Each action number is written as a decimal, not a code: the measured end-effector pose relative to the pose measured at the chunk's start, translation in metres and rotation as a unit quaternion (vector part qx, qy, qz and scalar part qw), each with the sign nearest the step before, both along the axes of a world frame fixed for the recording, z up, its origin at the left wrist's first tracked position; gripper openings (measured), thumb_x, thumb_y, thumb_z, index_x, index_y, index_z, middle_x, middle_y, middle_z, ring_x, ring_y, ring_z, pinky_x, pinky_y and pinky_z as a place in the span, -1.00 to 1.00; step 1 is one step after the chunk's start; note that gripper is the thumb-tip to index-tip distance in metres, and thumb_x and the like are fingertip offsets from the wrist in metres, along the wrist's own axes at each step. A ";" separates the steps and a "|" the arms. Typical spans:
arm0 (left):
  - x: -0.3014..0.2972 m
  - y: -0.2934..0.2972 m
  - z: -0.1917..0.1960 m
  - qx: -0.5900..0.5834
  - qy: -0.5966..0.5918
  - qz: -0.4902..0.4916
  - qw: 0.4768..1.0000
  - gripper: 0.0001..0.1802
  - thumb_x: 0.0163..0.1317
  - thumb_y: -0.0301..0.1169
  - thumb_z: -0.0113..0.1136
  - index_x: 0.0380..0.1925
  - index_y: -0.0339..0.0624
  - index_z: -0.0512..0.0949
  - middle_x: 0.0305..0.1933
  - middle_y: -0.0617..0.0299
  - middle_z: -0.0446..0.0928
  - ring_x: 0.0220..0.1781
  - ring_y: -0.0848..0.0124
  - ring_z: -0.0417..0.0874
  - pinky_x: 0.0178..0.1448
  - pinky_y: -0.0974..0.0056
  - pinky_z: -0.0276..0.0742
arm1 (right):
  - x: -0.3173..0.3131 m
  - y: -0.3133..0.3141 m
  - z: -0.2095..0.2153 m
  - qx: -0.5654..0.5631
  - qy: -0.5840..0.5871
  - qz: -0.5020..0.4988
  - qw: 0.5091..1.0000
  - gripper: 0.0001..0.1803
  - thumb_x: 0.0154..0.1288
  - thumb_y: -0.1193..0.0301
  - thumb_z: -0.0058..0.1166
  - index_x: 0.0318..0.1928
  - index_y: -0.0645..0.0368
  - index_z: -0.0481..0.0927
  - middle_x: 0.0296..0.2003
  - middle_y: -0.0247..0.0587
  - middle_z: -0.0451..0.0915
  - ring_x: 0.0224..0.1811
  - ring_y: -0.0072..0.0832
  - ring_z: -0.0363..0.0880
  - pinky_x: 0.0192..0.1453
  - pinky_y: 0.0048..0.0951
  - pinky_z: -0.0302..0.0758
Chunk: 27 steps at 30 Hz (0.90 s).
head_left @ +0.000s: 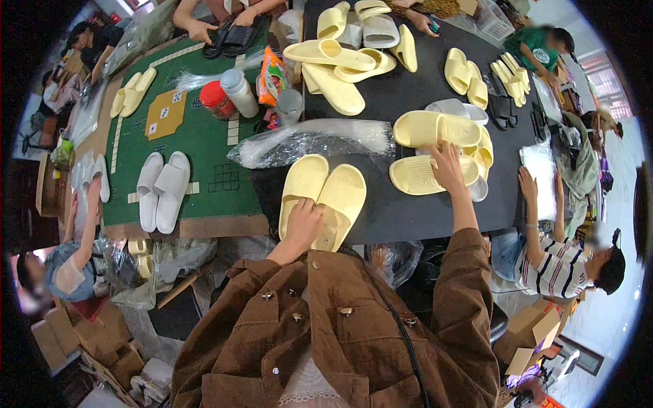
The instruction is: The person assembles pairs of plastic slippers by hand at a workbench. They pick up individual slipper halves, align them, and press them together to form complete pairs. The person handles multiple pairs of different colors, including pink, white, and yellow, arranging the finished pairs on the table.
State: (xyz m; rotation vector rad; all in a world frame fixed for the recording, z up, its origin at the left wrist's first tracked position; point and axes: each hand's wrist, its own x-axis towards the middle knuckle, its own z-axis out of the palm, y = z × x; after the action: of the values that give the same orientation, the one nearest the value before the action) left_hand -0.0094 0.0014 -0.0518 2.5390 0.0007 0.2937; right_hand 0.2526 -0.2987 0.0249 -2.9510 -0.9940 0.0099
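Yellow slipper pair (323,197) under left hand (304,224); right hand (449,166) touches slipper pile (435,153).

A long black bench (408,211) ran from near to far across the middle of the room. On its left lay a green mat (204,136) with pale square markings. Cardboard boxes (81,340) stood on the floor at near left, more boxes (530,326) at near right. The floor (619,170) at right was pale and brightly lit.
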 end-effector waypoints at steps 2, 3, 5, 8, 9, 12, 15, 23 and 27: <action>-0.010 0.011 -0.004 -0.036 0.005 0.044 0.998 -0.81 -0.01 -0.50 0.15 -0.32 -0.25 0.54 -0.30 0.04 0.38 -0.14 0.07 0.43 -0.13 0.10 0.42 | 0.000 0.003 -0.004 0.085 0.006 0.018 0.996 -0.67 0.03 0.58 0.05 -0.12 0.09 0.60 -0.05 -0.02 0.42 0.03 -0.08 0.39 0.14 -0.15 0.34; -0.018 0.016 -0.003 -0.040 -0.007 0.072 0.997 -0.84 -0.01 -0.52 0.14 -0.36 -0.28 0.52 -0.31 0.02 0.37 -0.14 0.04 0.42 -0.14 0.08 0.41 | -0.003 0.001 -0.002 0.097 0.006 0.013 0.995 -0.69 0.02 0.59 0.03 -0.17 0.11 0.62 -0.09 -0.02 0.44 -0.01 -0.08 0.41 0.11 -0.16 0.35; -0.038 0.037 -0.002 -0.042 0.021 0.157 0.986 -0.87 0.01 -0.52 0.13 -0.40 -0.30 0.51 -0.31 0.01 0.37 -0.15 0.04 0.42 -0.14 0.08 0.40 | -0.018 0.005 0.006 0.119 -0.017 0.008 0.993 -0.70 -0.01 0.61 0.02 -0.22 0.15 0.64 -0.18 -0.03 0.47 -0.07 -0.07 0.44 0.06 -0.16 0.36; -0.066 0.081 0.005 -0.015 -0.011 0.260 0.965 -0.93 0.05 -0.52 0.10 -0.48 -0.31 0.51 -0.34 0.01 0.39 -0.20 0.04 0.42 -0.15 0.06 0.37 | -0.051 -0.004 0.017 0.139 -0.082 -0.036 0.986 -0.66 -0.06 0.64 0.02 -0.20 0.17 0.63 -0.22 -0.01 0.48 -0.12 -0.06 0.45 0.03 -0.12 0.35; -0.080 0.103 0.001 0.020 -0.004 0.287 0.958 -0.93 0.05 -0.52 0.10 -0.49 -0.30 0.51 -0.35 0.02 0.39 -0.21 0.04 0.43 -0.14 0.06 0.36 | -0.064 -0.007 0.022 0.141 -0.075 -0.082 0.984 -0.64 -0.07 0.64 0.03 -0.17 0.17 0.62 -0.21 0.00 0.48 -0.11 -0.06 0.45 0.04 -0.12 0.34; -0.118 0.153 -0.008 0.065 0.028 0.362 0.930 -0.93 0.06 -0.51 0.09 -0.50 -0.29 0.52 -0.37 0.02 0.41 -0.21 0.03 0.43 -0.12 0.05 0.36 | -0.101 -0.007 0.025 0.201 -0.082 -0.179 0.960 -0.60 -0.05 0.65 0.04 -0.11 0.16 0.60 -0.15 0.05 0.49 -0.05 -0.06 0.46 0.08 -0.12 0.33; -0.143 0.193 -0.030 0.093 0.049 0.383 0.918 -0.93 0.07 -0.50 0.10 -0.49 -0.27 0.53 -0.37 0.03 0.43 -0.20 0.02 0.43 -0.10 0.05 0.35 | -0.140 0.023 0.023 0.266 -0.018 -0.166 0.949 -0.57 0.01 0.66 0.05 -0.02 0.21 0.54 -0.07 0.02 0.47 0.09 -0.05 0.41 0.15 -0.21 0.35; -0.109 0.238 -0.103 0.086 0.176 0.271 0.942 -0.83 0.03 -0.51 0.11 -0.33 -0.26 0.56 -0.23 0.01 0.48 -0.06 -0.02 0.46 0.10 0.02 0.37 | -0.208 0.094 -0.076 0.338 0.150 -0.238 0.898 -0.38 -0.12 0.79 -0.14 0.03 0.13 0.50 -0.11 -0.03 0.58 -0.01 -0.06 0.47 0.13 -0.21 0.34; -0.116 0.326 -0.159 0.105 0.160 0.229 0.954 -0.81 0.02 -0.51 0.06 -0.33 -0.29 0.56 -0.20 -0.06 0.51 -0.10 0.00 0.49 0.09 0.00 0.35 | -0.210 0.110 -0.063 0.405 0.201 -0.202 0.869 -0.35 -0.14 0.77 -0.10 0.07 0.10 0.50 -0.06 -0.03 0.55 0.07 -0.08 0.41 0.16 -0.23 0.33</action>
State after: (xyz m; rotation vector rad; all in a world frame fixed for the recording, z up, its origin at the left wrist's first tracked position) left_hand -0.1253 0.3272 -0.2105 2.7440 0.7260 0.0543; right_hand 0.0423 -0.1884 -0.0382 -2.1693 -0.2080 0.1514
